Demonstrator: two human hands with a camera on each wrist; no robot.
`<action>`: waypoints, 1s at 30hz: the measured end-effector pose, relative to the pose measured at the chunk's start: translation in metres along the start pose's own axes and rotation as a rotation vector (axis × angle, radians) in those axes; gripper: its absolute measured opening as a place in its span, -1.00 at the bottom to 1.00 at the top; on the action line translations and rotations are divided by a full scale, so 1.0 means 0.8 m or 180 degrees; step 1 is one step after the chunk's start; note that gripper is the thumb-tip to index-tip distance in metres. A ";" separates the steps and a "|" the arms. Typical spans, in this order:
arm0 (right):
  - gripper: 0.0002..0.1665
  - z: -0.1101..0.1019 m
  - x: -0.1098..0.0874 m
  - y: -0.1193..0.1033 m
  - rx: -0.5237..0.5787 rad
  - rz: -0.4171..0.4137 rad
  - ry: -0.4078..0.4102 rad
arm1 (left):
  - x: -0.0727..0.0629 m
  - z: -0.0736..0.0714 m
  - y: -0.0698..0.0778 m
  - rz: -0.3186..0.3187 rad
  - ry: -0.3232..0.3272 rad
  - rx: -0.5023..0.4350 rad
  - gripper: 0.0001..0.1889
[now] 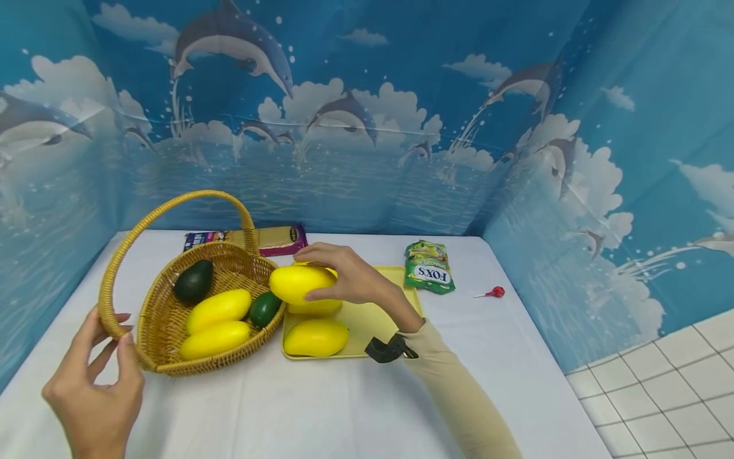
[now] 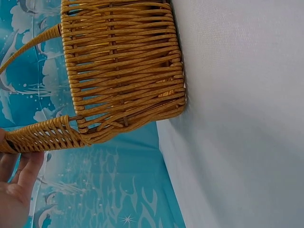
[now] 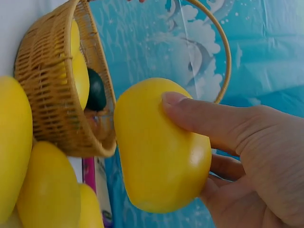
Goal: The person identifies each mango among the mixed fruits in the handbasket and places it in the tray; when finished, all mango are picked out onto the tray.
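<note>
A wicker basket (image 1: 215, 364) stands at the left with two yellow mangoes (image 1: 219, 309) and two dark green avocados (image 1: 194, 281) inside. My left hand (image 1: 97, 389) grips the lower left part of its arched handle (image 1: 166, 205), thumb and fingers on either side. In my right hand (image 1: 354, 277) is another mango (image 3: 159, 147), pinched between thumb and fingers above the basket's right rim. Beneath that hand, a yellow tray (image 1: 373, 322) carries more mangoes (image 1: 316, 338), some partly hidden by the hand and the held fruit.
Behind the basket lies a long purple-edged packet (image 1: 281, 240), partly covered by it. A green FOX'S sweet bag (image 1: 429, 266) lies behind the tray's right side, with a red lollipop (image 1: 497, 292) farther right. Dolphin-printed sheets (image 1: 367, 172) enclose the back and sides of the white table.
</note>
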State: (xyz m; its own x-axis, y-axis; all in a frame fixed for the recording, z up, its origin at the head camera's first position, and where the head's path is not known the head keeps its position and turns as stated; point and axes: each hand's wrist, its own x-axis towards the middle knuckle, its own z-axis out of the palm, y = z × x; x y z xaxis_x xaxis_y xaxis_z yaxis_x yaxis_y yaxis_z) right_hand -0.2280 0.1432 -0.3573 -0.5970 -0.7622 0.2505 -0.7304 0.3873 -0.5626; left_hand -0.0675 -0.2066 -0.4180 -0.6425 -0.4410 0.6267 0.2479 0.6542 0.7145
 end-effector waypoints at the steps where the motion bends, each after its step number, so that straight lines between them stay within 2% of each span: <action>1: -0.27 -0.002 -0.005 0.004 0.0033 0.0041 0.0028 | 0.000 0.000 0.000 0.0000 -0.0018 -0.0004 -0.35; 6: -0.34 -0.010 -0.027 0.023 0.0301 0.0210 0.0127 | -0.001 0.000 0.001 0.0006 0.0053 0.0002 -0.34; 12: -0.39 -0.018 -0.054 0.047 0.0425 0.0389 0.0271 | -0.001 -0.002 -0.001 0.0079 -0.0041 -0.0030 -0.36; 17: -0.37 -0.024 -0.078 0.068 0.0395 0.0513 0.0389 | -0.002 -0.002 -0.003 0.0065 -0.0060 -0.0035 -0.36; 22: -0.37 -0.029 -0.100 0.087 0.0310 0.0745 0.0502 | -0.002 -0.001 -0.002 0.0009 -0.0036 -0.0013 -0.34; 30: -0.35 -0.029 -0.119 0.116 -0.0115 0.1041 0.0604 | -0.001 -0.001 -0.002 0.0051 -0.0052 -0.0039 -0.36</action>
State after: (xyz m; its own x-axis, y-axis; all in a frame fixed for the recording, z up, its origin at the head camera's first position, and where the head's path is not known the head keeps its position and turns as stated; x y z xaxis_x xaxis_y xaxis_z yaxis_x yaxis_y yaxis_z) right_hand -0.2463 0.2639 -0.4149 -0.8489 -0.4868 0.2057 -0.5003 0.6149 -0.6096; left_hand -0.0669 -0.2076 -0.4192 -0.6501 -0.4205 0.6329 0.2670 0.6534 0.7083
